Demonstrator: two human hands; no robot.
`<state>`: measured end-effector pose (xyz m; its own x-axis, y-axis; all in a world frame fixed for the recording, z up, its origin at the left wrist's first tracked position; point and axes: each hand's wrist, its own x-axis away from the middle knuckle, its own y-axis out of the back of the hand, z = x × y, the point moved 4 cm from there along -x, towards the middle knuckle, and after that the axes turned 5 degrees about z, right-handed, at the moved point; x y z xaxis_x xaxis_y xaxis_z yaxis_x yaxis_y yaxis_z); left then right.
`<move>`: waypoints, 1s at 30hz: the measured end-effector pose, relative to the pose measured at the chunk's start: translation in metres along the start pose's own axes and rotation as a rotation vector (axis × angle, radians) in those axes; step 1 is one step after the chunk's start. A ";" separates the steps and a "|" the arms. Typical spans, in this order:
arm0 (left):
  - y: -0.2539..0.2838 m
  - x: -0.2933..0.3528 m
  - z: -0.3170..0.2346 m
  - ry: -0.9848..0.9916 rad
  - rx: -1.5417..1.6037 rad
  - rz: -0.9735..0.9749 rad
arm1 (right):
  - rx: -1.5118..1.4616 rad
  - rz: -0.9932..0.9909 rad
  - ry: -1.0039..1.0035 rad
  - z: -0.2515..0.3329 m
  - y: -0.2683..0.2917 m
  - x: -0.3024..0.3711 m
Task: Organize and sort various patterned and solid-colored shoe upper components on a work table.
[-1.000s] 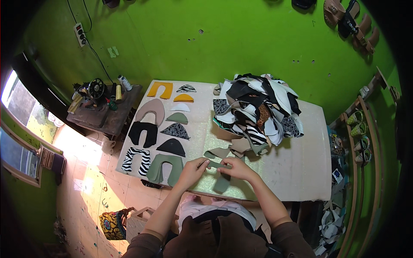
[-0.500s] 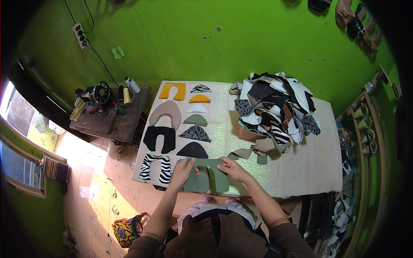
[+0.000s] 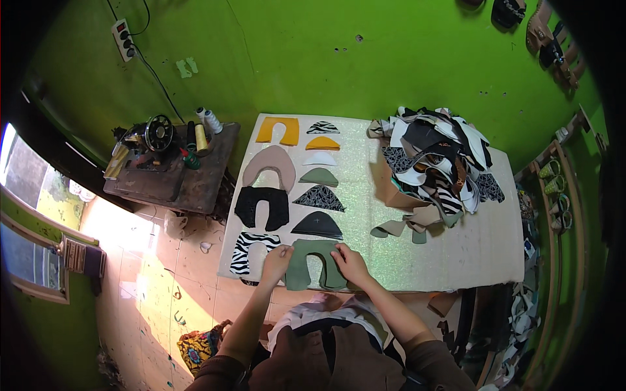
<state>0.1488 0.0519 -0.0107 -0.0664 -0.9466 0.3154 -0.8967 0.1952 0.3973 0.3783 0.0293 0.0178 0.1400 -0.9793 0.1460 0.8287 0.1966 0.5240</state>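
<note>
A green U-shaped cut piece of material (image 3: pixel 300 264) is at the table's near edge, its opening toward me. Behind its right leg another green layer shows. My left hand (image 3: pixel 277 264) has its fingers closed at the piece's upper left edge. At the upper right corner my right hand (image 3: pixel 350 262) pinches it between thumb and fingers. Just left of my left hand lies a zebra-striped U-shaped piece (image 3: pixel 242 251), partly covered by that hand. Directly beyond the green piece rests a black half-round piece (image 3: pixel 317 225).
More U-shaped pieces (image 3: pixel 263 208) and half-round pieces (image 3: pixel 319 176) lie in two columns on the table (image 3: pixel 456 260). A big heap of scraps (image 3: pixel 437 163) overflows a cardboard box at the right. A sewing machine (image 3: pixel 153 135) stands on a wooden stand at the left.
The green piece, held spread between my hands before, now sits lower against the table with its U-shape plain. My hands stay at its two upper corners. The view has shifted a little.
</note>
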 end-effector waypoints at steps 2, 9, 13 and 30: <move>0.002 0.000 -0.010 -0.026 -0.053 0.005 | 0.051 -0.027 -0.030 0.000 -0.002 0.003; 0.003 -0.005 -0.032 -0.098 -0.231 0.012 | 0.158 -0.156 -0.070 0.003 -0.004 0.008; 0.000 -0.007 -0.035 -0.127 -0.243 0.042 | 0.218 -0.194 -0.104 0.002 -0.005 0.013; 0.001 0.006 -0.056 -0.512 -0.442 -0.039 | 0.398 -0.416 0.204 0.033 0.013 0.009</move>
<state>0.1717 0.0609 0.0398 -0.3340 -0.9360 -0.1113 -0.6467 0.1416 0.7495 0.3726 0.0246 0.0531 -0.0182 -0.9594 -0.2813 0.5755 -0.2401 0.7817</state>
